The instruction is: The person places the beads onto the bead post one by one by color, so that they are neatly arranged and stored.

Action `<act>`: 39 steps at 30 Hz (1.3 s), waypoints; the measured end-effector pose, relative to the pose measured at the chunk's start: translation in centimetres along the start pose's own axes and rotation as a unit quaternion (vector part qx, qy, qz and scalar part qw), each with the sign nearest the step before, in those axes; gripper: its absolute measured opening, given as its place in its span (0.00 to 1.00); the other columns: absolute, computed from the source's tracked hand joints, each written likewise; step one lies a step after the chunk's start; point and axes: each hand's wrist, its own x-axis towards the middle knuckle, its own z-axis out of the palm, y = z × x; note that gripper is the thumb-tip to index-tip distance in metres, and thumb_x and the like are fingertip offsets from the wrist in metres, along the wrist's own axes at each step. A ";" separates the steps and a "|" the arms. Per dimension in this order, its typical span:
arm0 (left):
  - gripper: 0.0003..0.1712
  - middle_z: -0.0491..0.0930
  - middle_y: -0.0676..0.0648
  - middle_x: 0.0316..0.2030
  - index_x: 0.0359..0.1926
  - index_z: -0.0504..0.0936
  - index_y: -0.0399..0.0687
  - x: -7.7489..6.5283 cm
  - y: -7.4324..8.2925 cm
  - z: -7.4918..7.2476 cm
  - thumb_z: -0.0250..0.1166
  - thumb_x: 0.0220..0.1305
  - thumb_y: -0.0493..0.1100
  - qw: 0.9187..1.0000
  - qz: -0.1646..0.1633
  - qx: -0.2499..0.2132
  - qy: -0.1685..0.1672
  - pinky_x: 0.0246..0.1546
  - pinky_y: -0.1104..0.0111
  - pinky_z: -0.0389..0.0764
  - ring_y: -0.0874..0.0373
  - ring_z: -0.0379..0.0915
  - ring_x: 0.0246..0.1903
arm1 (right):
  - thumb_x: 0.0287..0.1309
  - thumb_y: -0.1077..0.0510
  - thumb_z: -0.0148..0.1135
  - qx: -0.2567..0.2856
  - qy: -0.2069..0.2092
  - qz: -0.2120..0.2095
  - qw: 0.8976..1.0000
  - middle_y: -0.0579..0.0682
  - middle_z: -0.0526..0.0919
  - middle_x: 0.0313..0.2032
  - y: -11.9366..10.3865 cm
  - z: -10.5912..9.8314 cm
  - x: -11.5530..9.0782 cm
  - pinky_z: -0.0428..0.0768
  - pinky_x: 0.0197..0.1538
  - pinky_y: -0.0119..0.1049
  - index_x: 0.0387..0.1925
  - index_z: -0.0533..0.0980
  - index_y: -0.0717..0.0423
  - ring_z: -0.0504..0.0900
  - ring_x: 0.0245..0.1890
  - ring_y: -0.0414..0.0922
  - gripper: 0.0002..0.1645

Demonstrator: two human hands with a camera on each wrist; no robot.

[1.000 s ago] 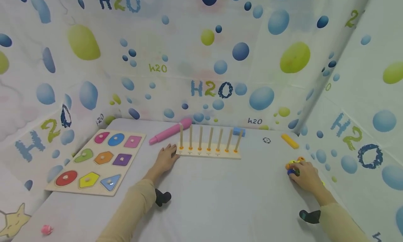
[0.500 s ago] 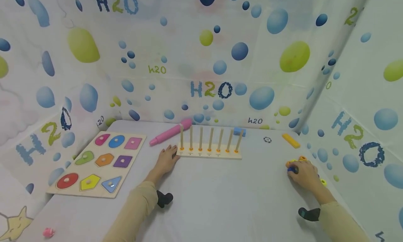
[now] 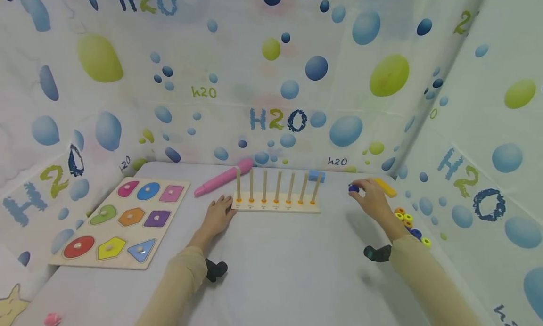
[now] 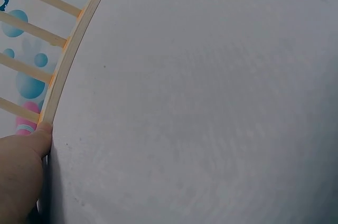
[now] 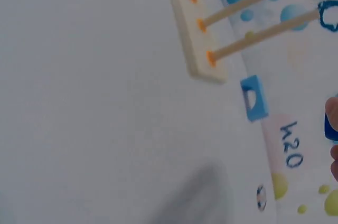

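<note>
A pale wooden peg board (image 3: 275,208) with several upright pegs (image 3: 277,187) stands mid-table. My left hand (image 3: 217,217) rests on the table at the board's left end, fingers stretched forward; in the left wrist view its thumb (image 4: 45,134) touches the board's near edge. My right hand (image 3: 373,201) is raised above the table, right of the board, and pinches a small dark blue ring (image 3: 353,188) between thumb and fingers. In the right wrist view only fingertips (image 5: 331,110) and part of the blue ring (image 5: 330,129) show at the right edge.
Several loose yellow, orange and blue rings (image 3: 408,224) lie near the right table edge. Behind the right hand is a yellow block (image 3: 386,187). A blue block (image 3: 316,175) and a pink pen-shaped toy (image 3: 222,179) lie behind the peg board. A shape puzzle (image 3: 123,222) lies left.
My right hand has lifted from the pile of rings with a blue ring and moved forward and left. My left hand stays at the peg board's end. The head view has shifted slightly.
</note>
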 end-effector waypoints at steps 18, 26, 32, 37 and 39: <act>0.30 0.64 0.33 0.64 0.64 0.65 0.29 0.0 -0.2 -0.6 0.57 0.67 0.43 1.000 0.014 0.007 0.006 0.65 0.41 0.46 0.35 0.51 0.66 | 0.55 0.70 0.63 0.176 -0.016 -0.132 0.975 0.60 0.79 0.45 -15.5 6.3 8.9 0.79 0.50 0.36 0.56 0.69 0.67 0.81 0.44 0.52 0.26; 0.30 0.64 0.34 0.63 0.64 0.65 0.29 -0.4 -0.3 -0.3 0.58 0.67 0.44 1.000 0.013 -0.005 0.007 0.65 0.41 0.46 0.35 0.51 0.66 | 0.54 0.70 0.64 0.210 -0.047 -0.178 0.960 0.58 0.81 0.44 -20.6 10.6 9.6 0.78 0.50 0.31 0.56 0.68 0.65 0.82 0.43 0.47 0.27; 0.29 0.65 0.33 0.63 0.63 0.66 0.29 -0.9 -0.4 -0.2 0.58 0.67 0.43 1.000 0.017 -0.008 0.016 0.65 0.41 0.47 0.35 0.52 0.65 | 0.57 0.66 0.63 0.192 -0.065 -0.169 0.965 0.55 0.81 0.45 -23.8 13.1 9.6 0.78 0.51 0.35 0.61 0.64 0.63 0.81 0.45 0.47 0.31; 0.29 0.66 0.34 0.62 0.63 0.67 0.30 -0.8 0.1 -0.1 0.58 0.67 0.43 0.999 0.020 -0.010 0.026 0.65 0.41 0.49 0.36 0.53 0.65 | 0.59 0.65 0.62 0.190 -0.073 -0.154 0.967 0.53 0.81 0.45 -24.5 14.0 9.9 0.79 0.49 0.37 0.64 0.61 0.62 0.81 0.45 0.46 0.33; 0.28 0.67 0.34 0.62 0.63 0.67 0.31 -0.8 0.1 -0.2 0.58 0.67 0.43 0.999 0.020 -0.010 0.031 0.65 0.42 0.49 0.36 0.54 0.65 | 0.58 0.65 0.62 0.199 -0.073 -0.151 0.966 0.54 0.81 0.45 -24.8 14.3 10.1 0.79 0.49 0.40 0.64 0.60 0.62 0.81 0.45 0.47 0.34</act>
